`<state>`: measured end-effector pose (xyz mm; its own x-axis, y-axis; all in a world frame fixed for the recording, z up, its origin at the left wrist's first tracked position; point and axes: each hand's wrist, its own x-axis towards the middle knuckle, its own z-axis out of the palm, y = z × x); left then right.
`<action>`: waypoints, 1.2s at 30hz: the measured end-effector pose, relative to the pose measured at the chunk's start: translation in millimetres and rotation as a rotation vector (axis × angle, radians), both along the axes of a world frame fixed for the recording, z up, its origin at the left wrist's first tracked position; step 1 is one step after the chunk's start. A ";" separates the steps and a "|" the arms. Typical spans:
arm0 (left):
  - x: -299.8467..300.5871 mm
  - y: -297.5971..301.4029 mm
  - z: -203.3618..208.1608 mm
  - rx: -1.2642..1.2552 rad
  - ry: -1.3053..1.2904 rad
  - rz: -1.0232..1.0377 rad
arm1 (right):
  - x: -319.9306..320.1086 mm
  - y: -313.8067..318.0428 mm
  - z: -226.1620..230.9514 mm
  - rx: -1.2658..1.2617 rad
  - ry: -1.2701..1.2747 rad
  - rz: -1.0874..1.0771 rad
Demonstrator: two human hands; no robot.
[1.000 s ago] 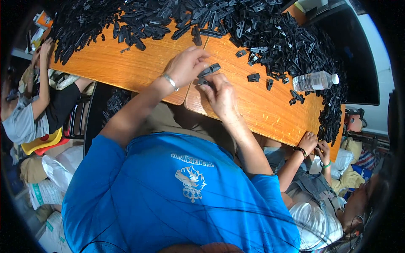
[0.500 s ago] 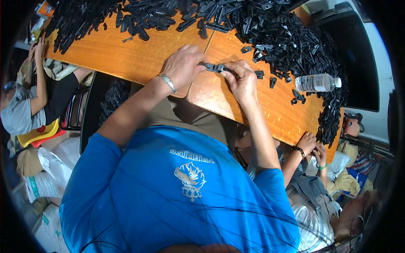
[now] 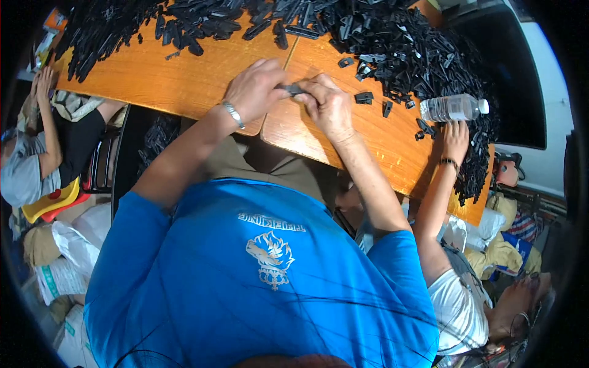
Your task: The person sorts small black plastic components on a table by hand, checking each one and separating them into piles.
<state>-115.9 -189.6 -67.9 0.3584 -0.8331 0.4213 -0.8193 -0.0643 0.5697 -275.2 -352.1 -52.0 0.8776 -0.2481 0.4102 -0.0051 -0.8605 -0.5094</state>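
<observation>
Between my two hands, over the seam of the wooden table, is a small black plastic part (image 3: 294, 89). My left hand (image 3: 254, 91) pinches its left end, with a metal bracelet at the wrist. Thumb and fingers of my right hand (image 3: 331, 109) close around the other end and hide much of it. A few loose black plastic clips (image 3: 364, 97) lie just to the right of my right hand. Along the far side spreads a big heap of similar black pieces (image 3: 399, 46), with longer black strips (image 3: 110, 37) piled at the left.
A clear plastic bottle (image 3: 451, 108) lies on its side at the right. Beside it a co-worker's hand (image 3: 454, 142) reaches to the black pieces. Another person's hands (image 3: 43, 86) rest at the left table edge. A dark screen (image 3: 506, 80) stands at the far right.
The right-hand co-worker's arm has stretched forward to beside the bottle. My hands sit closer together, and my right fingers now cover more of the black part.
</observation>
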 end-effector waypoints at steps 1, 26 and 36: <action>4.9 10.0 0.6 -0.006 -0.003 -0.011 | -2.7 3.4 2.7 -0.006 -0.003 -0.011; 80.4 -43.8 21.5 0.056 -0.289 0.114 | -66.2 -66.0 37.1 -0.136 0.313 -0.261; 86.2 -63.4 19.6 0.172 -0.470 0.060 | -49.9 -61.6 18.3 -0.124 0.227 -0.464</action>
